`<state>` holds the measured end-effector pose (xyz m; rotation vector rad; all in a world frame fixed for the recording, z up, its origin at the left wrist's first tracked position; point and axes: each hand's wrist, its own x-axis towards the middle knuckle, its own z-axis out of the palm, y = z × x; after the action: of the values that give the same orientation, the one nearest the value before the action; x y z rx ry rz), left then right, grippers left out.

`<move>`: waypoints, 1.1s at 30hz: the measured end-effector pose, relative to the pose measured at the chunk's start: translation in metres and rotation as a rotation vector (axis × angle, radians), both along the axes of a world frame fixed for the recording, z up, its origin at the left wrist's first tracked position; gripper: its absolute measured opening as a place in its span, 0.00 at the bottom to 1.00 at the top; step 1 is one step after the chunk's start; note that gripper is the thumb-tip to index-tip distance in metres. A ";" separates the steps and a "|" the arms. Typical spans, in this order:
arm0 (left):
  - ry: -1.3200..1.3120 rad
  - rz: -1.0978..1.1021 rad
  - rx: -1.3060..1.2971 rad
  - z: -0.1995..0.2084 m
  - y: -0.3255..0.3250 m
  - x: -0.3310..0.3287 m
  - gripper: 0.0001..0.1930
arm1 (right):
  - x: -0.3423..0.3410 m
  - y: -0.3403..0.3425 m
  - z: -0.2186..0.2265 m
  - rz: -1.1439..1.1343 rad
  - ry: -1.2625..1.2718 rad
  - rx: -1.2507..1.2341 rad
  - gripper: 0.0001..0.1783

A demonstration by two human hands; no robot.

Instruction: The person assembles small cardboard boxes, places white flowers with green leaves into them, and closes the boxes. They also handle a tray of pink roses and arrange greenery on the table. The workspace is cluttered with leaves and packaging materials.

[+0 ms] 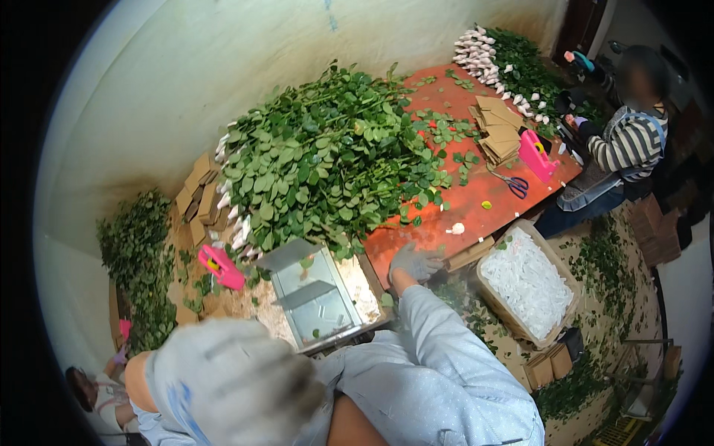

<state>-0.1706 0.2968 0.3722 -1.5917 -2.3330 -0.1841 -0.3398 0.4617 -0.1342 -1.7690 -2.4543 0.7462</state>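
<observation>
My left hand (234,383), in a pale grey glove, is raised large and close to the camera at lower left. Motion smears its fingers, so I cannot tell whether it holds anything. At the front edge of the red table (416,241) rests my right hand (413,264), also gloved, its fingers stretched out toward a cardboard strip (470,254); nothing shows in it. Between my hands stands a metal box-like tray with a divider (316,293). Behind it lies a big heap of leafy flower stems (320,160), the pale wrapped heads (242,227) at its left end.
A pink tape dispenser (221,267) stands left of the metal tray, another pink dispenser (538,156) by scissors (513,184) and cardboard pieces (497,134). A bin of white plastic pieces (485,279) stands right. One co-worker (628,141) works at far right, another person (104,394) at lower left.
</observation>
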 end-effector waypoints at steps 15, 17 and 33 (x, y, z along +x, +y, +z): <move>0.023 -0.117 -0.053 -0.018 0.105 0.080 0.11 | 0.077 0.059 -0.042 0.647 0.307 -0.047 0.53; -0.056 0.025 0.113 -0.038 0.113 0.098 0.13 | 0.077 0.069 -0.043 0.665 0.310 -0.113 0.53; -0.246 1.122 0.113 -0.162 -0.105 0.140 0.26 | 0.152 0.093 -0.021 1.155 0.647 -0.041 0.37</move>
<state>-0.0302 0.1923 0.2105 -0.0533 -2.9336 -0.2362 -0.1883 0.5543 -0.1550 0.1358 -2.6996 1.1222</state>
